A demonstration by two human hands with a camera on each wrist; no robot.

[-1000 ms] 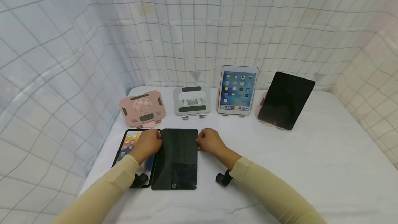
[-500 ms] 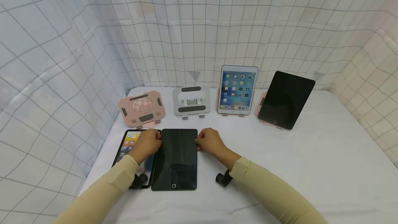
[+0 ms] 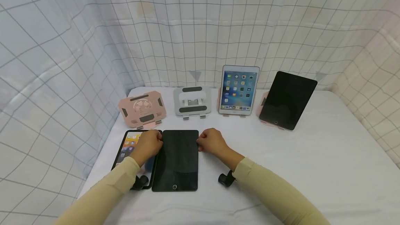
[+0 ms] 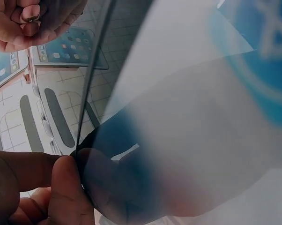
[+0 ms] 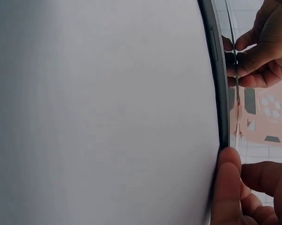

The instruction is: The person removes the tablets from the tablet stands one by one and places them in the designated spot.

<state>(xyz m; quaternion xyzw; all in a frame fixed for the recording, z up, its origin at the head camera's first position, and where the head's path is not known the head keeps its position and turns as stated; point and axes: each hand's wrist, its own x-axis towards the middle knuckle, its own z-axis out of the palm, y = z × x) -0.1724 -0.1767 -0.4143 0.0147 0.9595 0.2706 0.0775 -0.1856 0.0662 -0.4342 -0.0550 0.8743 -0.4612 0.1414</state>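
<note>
Between my two hands in the head view is a black tablet [image 3: 178, 162] with its dark screen up. My left hand [image 3: 148, 144] grips its left side near the top corner, and my right hand [image 3: 212, 142] pinches the opposite edge. The left wrist view has thumb and finger at the glossy tablet's rim; in the right wrist view, fingertips [image 5: 229, 159] meet its dark side edge. Under my left forearm lies a second tablet [image 3: 126, 148] with a lit app screen, partly hidden by hand and sleeve.
Along the back stand a pink tablet stand [image 3: 143, 108], a grey stand [image 3: 192, 100], a white tablet [image 3: 239, 89] propped on a pink stand, and another black tablet [image 3: 287, 100] leaning on a stand. A white cloth covers the table [image 3: 328, 169]; grid-patterned curtains enclose the back and sides.
Both hands keep their grip almost unmoved. The dark reflected patch on the middle tablet's screen has shifted lower, and its top edge sits very slightly nearer.
</note>
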